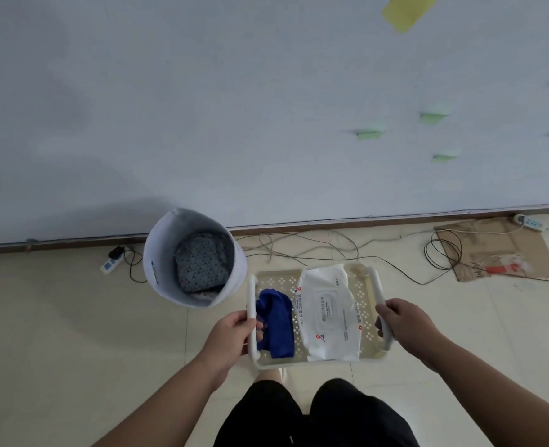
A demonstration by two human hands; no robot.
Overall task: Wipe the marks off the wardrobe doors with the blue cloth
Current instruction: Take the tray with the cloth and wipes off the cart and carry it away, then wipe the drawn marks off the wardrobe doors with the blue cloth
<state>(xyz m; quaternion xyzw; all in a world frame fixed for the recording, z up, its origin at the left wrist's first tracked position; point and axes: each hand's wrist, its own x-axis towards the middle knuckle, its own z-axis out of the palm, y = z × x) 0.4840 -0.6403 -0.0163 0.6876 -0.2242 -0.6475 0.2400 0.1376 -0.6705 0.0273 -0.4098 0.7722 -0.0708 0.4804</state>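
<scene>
A crumpled blue cloth (pixel 277 322) lies in the left part of a cream perforated tray (pixel 276 280), beside a white pack of wet wipes (pixel 328 312). My left hand (pixel 234 333) grips the tray's left handle and my right hand (pixel 402 322) grips its right handle, holding the tray above the floor in front of my legs. A pale flat surface (pixel 234 108) fills the upper view, with several green sticky notes (pixel 368 134) on its right side. No wardrobe door edges show.
A white fabric bin (pixel 157 262) with patterned cloth inside stands on the tiled floor to the left of the tray. Cables (pixel 299 250) and power strips (pixel 109 264) run along the baseboard. A flattened cardboard sheet (pixel 498 250) lies at the right.
</scene>
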